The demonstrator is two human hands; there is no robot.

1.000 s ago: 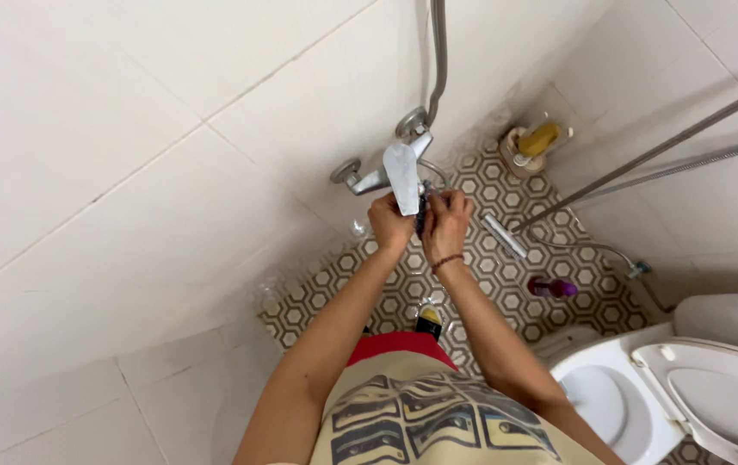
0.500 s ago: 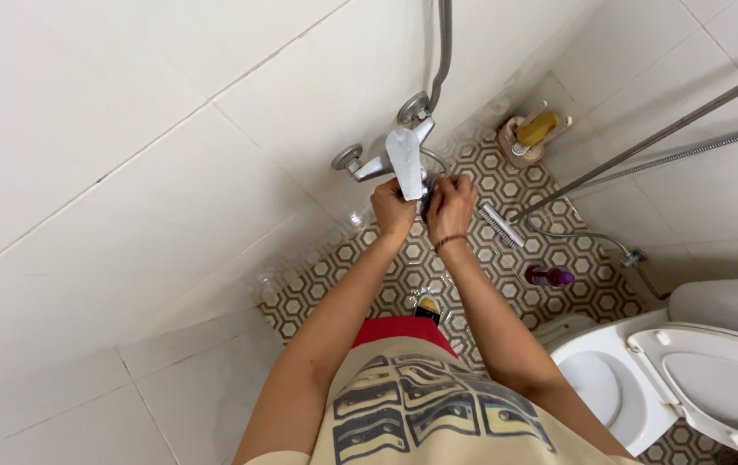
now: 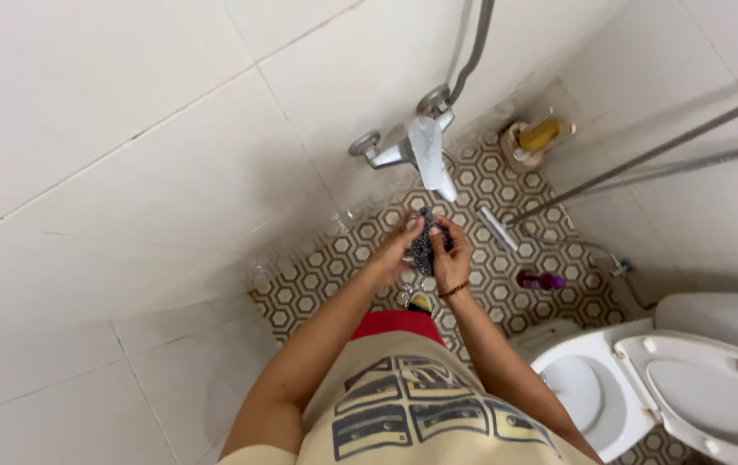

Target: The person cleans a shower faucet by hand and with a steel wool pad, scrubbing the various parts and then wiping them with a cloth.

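Observation:
A dark grey scrubbing pad (image 3: 424, 245) is pressed between my left hand (image 3: 397, 249) and my right hand (image 3: 452, 256), both held out in front of my chest. They are below the chrome shower mixer tap (image 3: 425, 151) fixed to the white tiled wall, a short way clear of its lever. A bead bracelet circles my right wrist.
A white toilet (image 3: 636, 379) with raised lid stands at lower right. On the hexagon-patterned floor (image 3: 489, 267) lie a purple bottle (image 3: 542, 281), a white brush (image 3: 498, 228) and a corner holder with a yellow bottle (image 3: 537, 136). Shower hose (image 3: 472, 52) rises from the tap.
Both hands came down and away from the tap lever with the pad and now hold it lower, nearer my body. The view shifted slightly.

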